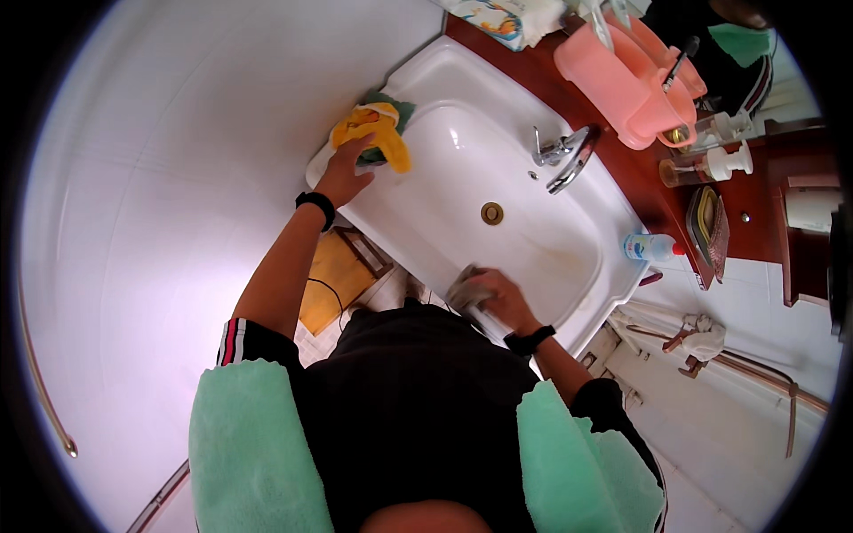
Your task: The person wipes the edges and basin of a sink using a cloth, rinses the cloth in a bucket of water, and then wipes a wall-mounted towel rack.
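A white washbasin (426, 200) spreads out in front of me, with a brass-coloured drain in its bowl. At its left corner a yellow cloth (380, 129) lies bunched on top of a green cloth (402, 108). My left hand (345, 175) reaches to that pile; its fingers touch the yellow cloth and the thumb stands apart. On the basin's front rim my right hand (505, 300) presses a grey cloth (466, 290), closed around it. Both the right hand and the grey cloth are slightly blurred.
A chrome faucet (564, 153) stands at the basin's back. Beyond it, a red-brown counter (613, 160) carries a pink caddy (613, 84) and a clear pump bottle (706, 166). A red-capped bottle (651, 247) rests at the right rim. White wall (178, 178) borders the left.
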The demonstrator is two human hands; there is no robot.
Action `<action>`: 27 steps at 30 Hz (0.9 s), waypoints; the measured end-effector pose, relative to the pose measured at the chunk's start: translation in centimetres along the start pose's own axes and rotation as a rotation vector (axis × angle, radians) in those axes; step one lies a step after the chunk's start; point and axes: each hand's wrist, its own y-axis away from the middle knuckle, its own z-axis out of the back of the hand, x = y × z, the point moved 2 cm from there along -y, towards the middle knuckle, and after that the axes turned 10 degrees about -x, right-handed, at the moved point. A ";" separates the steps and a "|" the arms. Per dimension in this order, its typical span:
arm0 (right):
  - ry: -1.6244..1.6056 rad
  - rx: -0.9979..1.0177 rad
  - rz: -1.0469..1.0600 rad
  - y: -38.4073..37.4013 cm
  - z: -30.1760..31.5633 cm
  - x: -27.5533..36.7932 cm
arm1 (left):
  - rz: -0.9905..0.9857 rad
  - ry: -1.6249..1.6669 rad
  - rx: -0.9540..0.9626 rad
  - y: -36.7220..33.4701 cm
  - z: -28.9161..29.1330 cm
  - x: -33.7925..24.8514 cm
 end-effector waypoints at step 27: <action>1.021 -0.893 -0.029 -16.5 12.5 -10.2 | 0.127 -0.442 0.088 -3.3 -0.7 3.9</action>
